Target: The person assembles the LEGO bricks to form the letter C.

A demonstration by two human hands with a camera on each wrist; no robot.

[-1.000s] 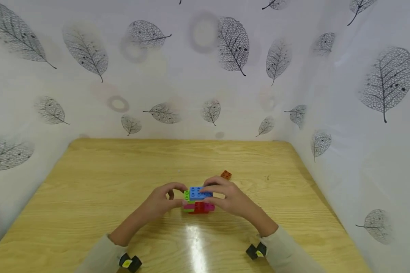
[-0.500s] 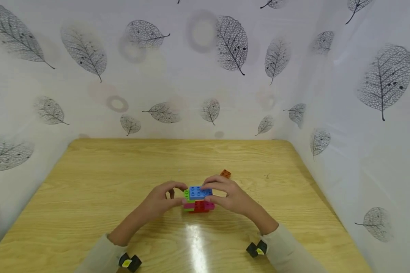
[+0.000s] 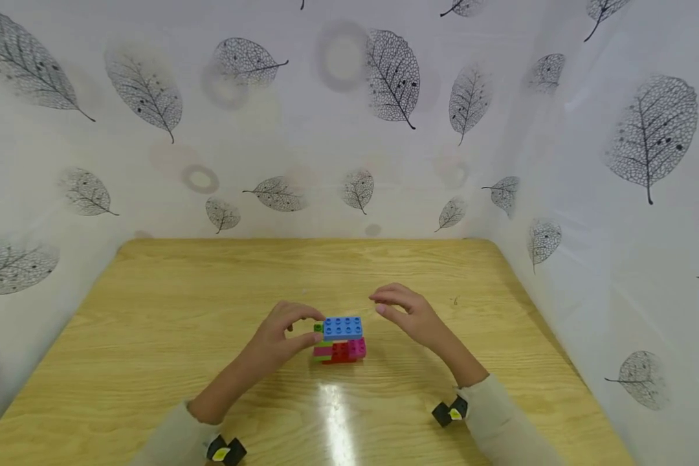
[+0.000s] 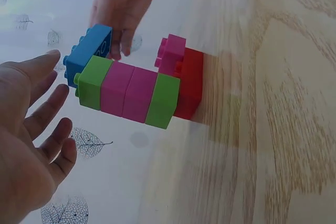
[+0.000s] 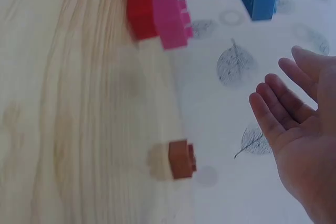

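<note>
In the head view a toy brick build stands mid-table: a long blue brick (image 3: pixel 342 328) lies on top, over a red base (image 3: pixel 340 353) and a small magenta brick (image 3: pixel 358 348). The left wrist view shows its column of green brick (image 4: pixel 163 101) and pink bricks (image 4: pixel 128 90). My left hand (image 3: pixel 276 336) is at the column's upper left end, fingers relaxed, tips close by the green and blue bricks. Off to the right, my right hand (image 3: pixel 412 317) hovers with nothing in its fingers. A small orange-brown brick (image 5: pixel 180 159) lies near it, hidden in the head view.
The wooden table (image 3: pixel 210 278) is enclosed at the back and sides by a pale sheet (image 3: pixel 314 129) printed with dark leaf shapes. Dark wrist devices (image 3: pixel 226 450) sit below both cuffs.
My right hand has let go of the blue brick and moved right and away, now covering the orange-brown brick. My left hand has shifted slightly up and right on the build.
</note>
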